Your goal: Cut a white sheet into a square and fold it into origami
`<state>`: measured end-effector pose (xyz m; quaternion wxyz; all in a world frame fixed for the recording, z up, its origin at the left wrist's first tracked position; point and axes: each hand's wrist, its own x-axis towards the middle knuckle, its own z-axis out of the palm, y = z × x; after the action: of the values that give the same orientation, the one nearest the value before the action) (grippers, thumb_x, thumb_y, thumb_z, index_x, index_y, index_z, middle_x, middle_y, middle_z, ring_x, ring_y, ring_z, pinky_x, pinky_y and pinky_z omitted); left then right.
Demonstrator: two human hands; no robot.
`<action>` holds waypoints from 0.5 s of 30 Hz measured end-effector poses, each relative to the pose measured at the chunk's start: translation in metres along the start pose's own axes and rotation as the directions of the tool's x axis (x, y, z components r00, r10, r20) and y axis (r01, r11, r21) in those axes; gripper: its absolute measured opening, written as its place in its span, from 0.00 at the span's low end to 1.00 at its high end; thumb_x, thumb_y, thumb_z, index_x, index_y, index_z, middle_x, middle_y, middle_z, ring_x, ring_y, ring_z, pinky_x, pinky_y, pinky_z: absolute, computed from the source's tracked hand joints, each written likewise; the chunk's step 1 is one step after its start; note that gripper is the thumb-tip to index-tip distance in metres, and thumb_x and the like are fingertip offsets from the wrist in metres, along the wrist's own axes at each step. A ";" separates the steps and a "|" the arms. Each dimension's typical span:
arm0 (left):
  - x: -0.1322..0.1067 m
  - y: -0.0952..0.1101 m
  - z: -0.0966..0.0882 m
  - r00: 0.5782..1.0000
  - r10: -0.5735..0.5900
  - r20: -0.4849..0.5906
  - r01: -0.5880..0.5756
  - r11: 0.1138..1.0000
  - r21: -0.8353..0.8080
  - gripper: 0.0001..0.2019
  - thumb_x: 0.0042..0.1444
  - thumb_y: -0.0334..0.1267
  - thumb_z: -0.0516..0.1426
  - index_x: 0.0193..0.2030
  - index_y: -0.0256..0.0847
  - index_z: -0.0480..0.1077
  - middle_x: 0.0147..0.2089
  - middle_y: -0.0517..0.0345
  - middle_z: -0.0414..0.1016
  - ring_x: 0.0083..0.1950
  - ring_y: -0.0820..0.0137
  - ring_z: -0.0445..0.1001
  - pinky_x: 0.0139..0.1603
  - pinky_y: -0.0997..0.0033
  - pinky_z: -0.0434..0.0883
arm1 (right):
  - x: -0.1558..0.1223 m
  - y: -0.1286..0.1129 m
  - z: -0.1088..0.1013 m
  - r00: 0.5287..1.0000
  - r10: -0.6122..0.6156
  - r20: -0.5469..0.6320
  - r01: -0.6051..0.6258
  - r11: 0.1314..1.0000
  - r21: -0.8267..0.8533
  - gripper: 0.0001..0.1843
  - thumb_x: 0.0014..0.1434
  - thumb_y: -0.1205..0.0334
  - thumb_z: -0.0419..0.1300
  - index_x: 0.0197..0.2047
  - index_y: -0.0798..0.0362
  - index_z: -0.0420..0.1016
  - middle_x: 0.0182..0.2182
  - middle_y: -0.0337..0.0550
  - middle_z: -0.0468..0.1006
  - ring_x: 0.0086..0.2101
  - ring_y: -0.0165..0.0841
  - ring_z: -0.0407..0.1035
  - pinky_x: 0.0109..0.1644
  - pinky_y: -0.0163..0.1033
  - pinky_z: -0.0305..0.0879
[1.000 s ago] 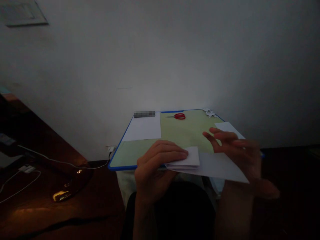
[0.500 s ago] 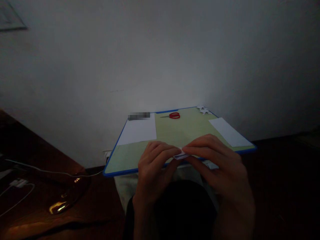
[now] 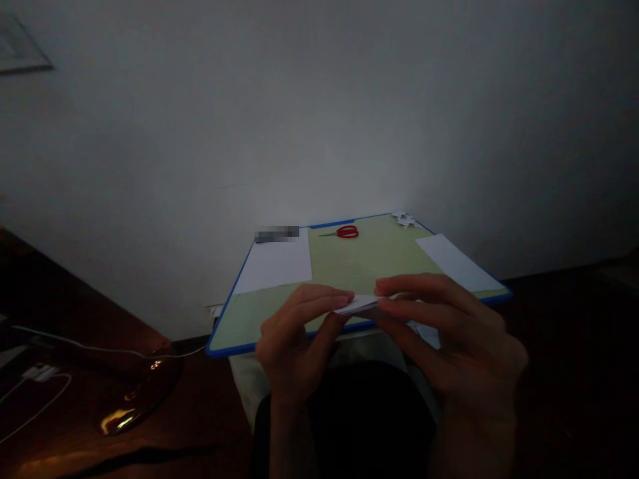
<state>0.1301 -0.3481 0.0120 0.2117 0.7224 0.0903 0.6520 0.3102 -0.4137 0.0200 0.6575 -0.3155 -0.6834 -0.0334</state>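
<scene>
A folded white paper (image 3: 360,304) is held in the air above the near edge of a green cutting mat (image 3: 369,263) with a blue border. My left hand (image 3: 294,339) pinches its left end between thumb and fingers. My right hand (image 3: 449,332) pinches its right end, and its fingers cover most of the sheet. Only a small flat wedge of the paper shows between the two hands. The room is dim.
On the mat lie a white sheet (image 3: 277,264) at the left, a second white sheet (image 3: 456,263) at the right, red scissors (image 3: 345,231) at the far edge and paper scraps (image 3: 405,219) in the far right corner. White cables (image 3: 60,346) cross the dark wooden surface at left.
A second ago the paper lay half open with my right hand spread over it. Both hands have since closed on it and it is folded small between them.
</scene>
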 end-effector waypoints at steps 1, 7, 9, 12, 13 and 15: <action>0.000 0.000 0.001 1.000 0.002 -0.008 -0.002 1.000 -0.017 0.18 0.59 0.17 0.64 0.50 0.41 0.81 0.46 0.56 0.86 0.46 0.67 0.83 0.48 0.65 0.79 | 0.000 0.000 0.001 1.000 0.004 0.002 -0.004 1.000 0.008 0.21 0.61 0.74 0.70 0.55 0.45 0.83 0.52 0.42 0.84 0.47 0.39 0.81 0.48 0.46 0.81; 0.001 0.002 0.007 0.999 -0.024 -0.037 0.020 0.994 -0.107 0.16 0.63 0.20 0.63 0.51 0.44 0.80 0.45 0.58 0.86 0.46 0.68 0.84 0.47 0.66 0.80 | 0.003 0.003 0.008 0.997 -0.012 -0.077 0.017 0.998 0.060 0.22 0.61 0.76 0.70 0.55 0.44 0.84 0.44 0.39 0.87 0.41 0.36 0.82 0.40 0.43 0.81; 0.002 0.001 0.008 0.999 -0.012 -0.035 0.008 0.995 -0.100 0.15 0.64 0.22 0.63 0.52 0.45 0.81 0.46 0.58 0.87 0.46 0.69 0.84 0.46 0.67 0.81 | 0.004 0.004 0.010 0.995 -0.027 -0.098 0.034 0.997 0.073 0.22 0.61 0.76 0.70 0.54 0.44 0.84 0.43 0.39 0.88 0.40 0.36 0.83 0.40 0.43 0.81; 0.002 0.000 0.010 0.999 0.006 -0.036 -0.008 0.998 -0.056 0.14 0.65 0.24 0.63 0.52 0.44 0.81 0.47 0.57 0.87 0.47 0.69 0.84 0.47 0.67 0.81 | 0.005 0.005 0.012 0.993 -0.040 -0.115 0.049 0.995 0.081 0.22 0.61 0.75 0.70 0.55 0.43 0.84 0.43 0.38 0.89 0.39 0.37 0.83 0.41 0.44 0.82; 0.002 0.000 0.010 0.999 0.009 -0.040 -0.011 0.999 -0.045 0.14 0.65 0.24 0.63 0.52 0.44 0.81 0.48 0.57 0.87 0.47 0.69 0.84 0.47 0.67 0.81 | 0.005 0.005 0.013 0.992 -0.045 -0.120 0.055 0.995 0.082 0.23 0.61 0.75 0.70 0.55 0.43 0.84 0.43 0.38 0.89 0.39 0.37 0.84 0.41 0.44 0.83; 0.003 0.000 0.010 0.999 0.007 -0.047 -0.009 0.999 -0.034 0.13 0.66 0.26 0.62 0.53 0.45 0.82 0.48 0.56 0.87 0.47 0.68 0.84 0.46 0.66 0.81 | 0.006 0.005 0.013 0.991 -0.034 -0.132 0.045 0.996 0.082 0.24 0.61 0.75 0.71 0.55 0.42 0.84 0.42 0.37 0.89 0.39 0.37 0.84 0.41 0.43 0.84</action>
<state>0.1403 -0.3491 0.0140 0.2193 0.7036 0.0813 0.6711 0.3012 -0.4018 0.0216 0.7128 -0.2708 -0.6459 -0.0377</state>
